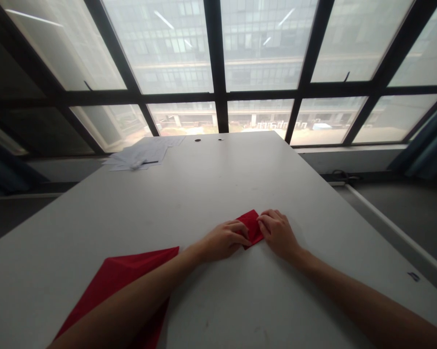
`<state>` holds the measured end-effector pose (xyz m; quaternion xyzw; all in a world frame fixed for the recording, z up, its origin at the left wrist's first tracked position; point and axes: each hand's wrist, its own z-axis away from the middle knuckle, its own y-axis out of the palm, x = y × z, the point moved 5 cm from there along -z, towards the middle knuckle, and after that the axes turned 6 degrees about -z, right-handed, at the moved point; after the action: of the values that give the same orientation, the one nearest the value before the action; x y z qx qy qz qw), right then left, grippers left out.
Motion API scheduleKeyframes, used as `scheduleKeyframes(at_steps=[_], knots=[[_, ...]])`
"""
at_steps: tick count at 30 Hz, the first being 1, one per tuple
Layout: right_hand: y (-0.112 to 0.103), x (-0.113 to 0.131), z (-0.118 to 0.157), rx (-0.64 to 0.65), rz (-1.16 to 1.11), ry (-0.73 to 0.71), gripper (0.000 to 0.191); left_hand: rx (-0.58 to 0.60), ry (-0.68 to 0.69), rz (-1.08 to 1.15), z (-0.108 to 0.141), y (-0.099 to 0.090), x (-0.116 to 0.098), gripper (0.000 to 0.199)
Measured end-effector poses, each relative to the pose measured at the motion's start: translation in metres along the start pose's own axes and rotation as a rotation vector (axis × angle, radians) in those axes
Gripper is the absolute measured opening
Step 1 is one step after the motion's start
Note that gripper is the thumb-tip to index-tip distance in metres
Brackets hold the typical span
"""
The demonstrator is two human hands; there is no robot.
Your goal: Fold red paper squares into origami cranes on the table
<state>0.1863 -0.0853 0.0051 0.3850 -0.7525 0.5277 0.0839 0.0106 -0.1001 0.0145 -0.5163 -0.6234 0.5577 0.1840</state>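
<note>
Red, thin material, paper or cloth (can't tell which), is seen in two pcs. The small red piece (254,227) is held on the white table (211,186), btwn both hands. Its left end is clamped by the L hand (222,241), w/ fingers curled over it; its right edge is pinched by the R hand (279,236), fingers together. Both ends are gripped low, prob. so it's kept flat & can't slip or spring up. The large red sheet (111,274) is laid to the left, partly covered by the L forearm (146,295), prob. so the spot in front is left free but the sheet's kept w/in reach. Loose papers (136,154) are set at the far left, presumably out of the hands' way.
</note>
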Motion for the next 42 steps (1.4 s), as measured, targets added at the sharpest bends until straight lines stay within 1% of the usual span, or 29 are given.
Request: scheduleKeyframes(at_steps=[2,3,7,8,10,28,33,35,37,40,42], knots=[[0.0,0.006,0.002,0.014,-0.025,-0.049,0.026,-0.02,-0.009,0.0,0.0,0.001,0.001,0.027],[0.002,0.01,0.004,0.048,-0.038,-0.083,0.03,-0.034,-0.013,0.003,0.0,0.001,0.002,0.026],[0.015,0.019,0.011,0.276,-0.039,-0.178,0.044,-0.071,-0.017,0.035,-0.002,-0.001,0.003,0.026],[0.018,0.019,0.012,0.317,-0.032,-0.183,0.047,-0.076,-0.018,0.043,-0.002,-0.001,0.003,0.026],[0.02,0.019,0.013,0.356,-0.025,-0.185,0.048,-0.081,-0.022,0.055,-0.002,-0.002,0.002,0.027],[0.023,0.016,0.012,0.355,-0.04,-0.182,0.048,-0.07,-0.033,0.056,0.0,0.001,0.005,0.023],[0.022,0.018,0.012,0.404,0.041,-0.174,0.052,-0.099,-0.018,0.063,-0.001,0.0,0.004,0.023],[0.023,0.017,0.013,0.422,0.104,-0.152,0.057,-0.11,-0.009,0.063,-0.001,0.0,0.004,0.022],[0.025,0.013,0.014,0.417,0.168,-0.099,0.064,-0.115,-0.011,0.06,-0.001,0.0,0.004,0.021],[0.028,0.004,0.016,0.382,0.237,-0.01,0.07,-0.117,-0.019,0.042,0.0,0.0,0.005,0.022],[0.028,-0.002,0.016,0.347,0.26,0.041,0.07,-0.12,-0.02,0.021,0.0,-0.001,0.005,0.023]])
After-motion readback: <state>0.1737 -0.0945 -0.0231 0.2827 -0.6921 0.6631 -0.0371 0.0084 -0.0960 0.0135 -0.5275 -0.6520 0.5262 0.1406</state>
